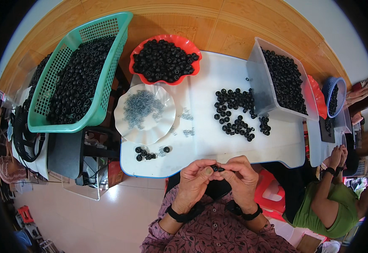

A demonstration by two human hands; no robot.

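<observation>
Just off the table's front edge, my left hand [195,180] and my right hand [242,179] meet, fingertips pinched together. Between them is a small round black part [217,168], held from both sides; fingers cover much of it. On the white table [200,154], beyond my right hand, lies a spread of loose black round parts [234,101]. Left of my hands sit several more black parts [145,154] with small clear rings [162,152] among them. A white scalloped plate [144,135] holds a heap of clear grey rings [139,105].
A red bowl [133,69] of black parts stands at the back. Far left is a green basket [118,25] full of them; at right, a clear plastic bin [263,80]. A person in a green top [327,206] sits at right, near a red stool [272,194].
</observation>
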